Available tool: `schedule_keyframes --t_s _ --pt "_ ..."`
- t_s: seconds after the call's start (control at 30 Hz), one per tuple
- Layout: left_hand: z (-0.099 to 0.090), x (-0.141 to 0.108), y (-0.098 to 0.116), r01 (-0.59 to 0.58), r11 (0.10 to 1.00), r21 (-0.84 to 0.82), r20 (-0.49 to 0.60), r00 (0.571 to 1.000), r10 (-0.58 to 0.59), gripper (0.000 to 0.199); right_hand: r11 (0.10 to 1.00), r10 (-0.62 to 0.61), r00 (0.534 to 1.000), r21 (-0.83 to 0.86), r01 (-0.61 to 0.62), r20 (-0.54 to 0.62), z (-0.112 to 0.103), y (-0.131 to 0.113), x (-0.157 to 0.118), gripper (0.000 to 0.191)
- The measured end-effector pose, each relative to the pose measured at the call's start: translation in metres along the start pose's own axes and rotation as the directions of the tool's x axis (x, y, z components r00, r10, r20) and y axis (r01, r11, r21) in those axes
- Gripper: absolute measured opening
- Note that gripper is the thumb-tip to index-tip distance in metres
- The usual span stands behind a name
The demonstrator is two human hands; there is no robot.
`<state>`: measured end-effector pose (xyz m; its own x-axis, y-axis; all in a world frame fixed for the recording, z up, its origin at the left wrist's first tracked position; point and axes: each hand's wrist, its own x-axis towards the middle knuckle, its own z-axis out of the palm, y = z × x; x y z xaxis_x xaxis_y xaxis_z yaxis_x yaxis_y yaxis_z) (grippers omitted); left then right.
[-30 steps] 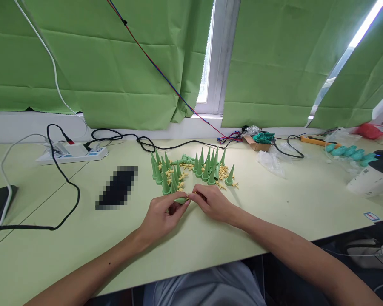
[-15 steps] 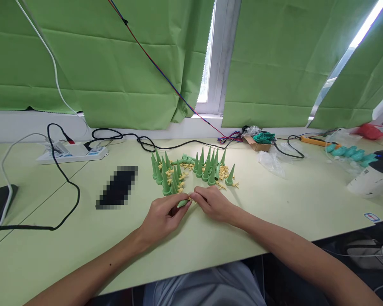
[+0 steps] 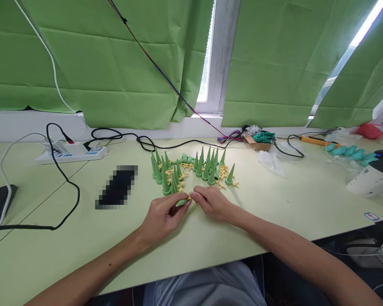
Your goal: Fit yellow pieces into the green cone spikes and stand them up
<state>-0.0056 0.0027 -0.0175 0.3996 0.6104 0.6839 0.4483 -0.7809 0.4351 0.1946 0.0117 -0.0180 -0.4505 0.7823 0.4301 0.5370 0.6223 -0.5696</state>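
My left hand (image 3: 166,214) is closed on a green cone (image 3: 181,202), which lies tilted between thumb and fingers. Against it, my right hand (image 3: 213,204) pinches a small yellow piece (image 3: 192,199) at the cone's end; my fingertips cover most of it. Just beyond both hands stand several green cones (image 3: 206,171), points up, in two groups. Small yellow branched pieces (image 3: 223,171) lie among them, some sticking out of the cones' sides. A single green cone (image 3: 230,175) stands at the right of the groups.
A blurred-out dark flat object (image 3: 118,187) lies to the left. Behind it are a white power strip (image 3: 73,156) and black cables. At the back right are a small cardboard box (image 3: 258,145) and clear plastic bags (image 3: 272,163). A white cup (image 3: 372,180) stands far right.
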Motion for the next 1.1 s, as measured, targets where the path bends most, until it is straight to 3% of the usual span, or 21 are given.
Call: schedule_keyframes --t_s 0.2,0.33,0.8,1.1 --pt "0.0001 0.0016 0.0001 0.127 0.99 -0.064 0.019 0.992 -0.126 0.012 0.996 -0.004 1.0 0.094 0.004 0.0 -0.0033 -0.0068 -0.0021 0.024" --pt "0.0001 0.0013 -0.0019 0.162 0.984 -0.073 0.031 0.987 -0.16 0.014 0.995 -0.02 1.0 0.094 0.019 0.008 -0.0031 -0.0068 -0.0021 0.024" --pt "0.0012 -0.0036 -0.0046 -0.039 0.999 0.035 0.047 0.998 0.037 0.013 0.999 -0.028 0.999 -0.032 0.029 0.026 -0.001 -0.003 -0.0009 0.038" --pt "0.0001 -0.0021 -0.0019 -0.08 0.996 0.027 0.099 0.992 0.077 0.014 0.997 -0.036 0.999 -0.072 0.039 0.032 -0.0005 -0.001 -0.0011 0.042"
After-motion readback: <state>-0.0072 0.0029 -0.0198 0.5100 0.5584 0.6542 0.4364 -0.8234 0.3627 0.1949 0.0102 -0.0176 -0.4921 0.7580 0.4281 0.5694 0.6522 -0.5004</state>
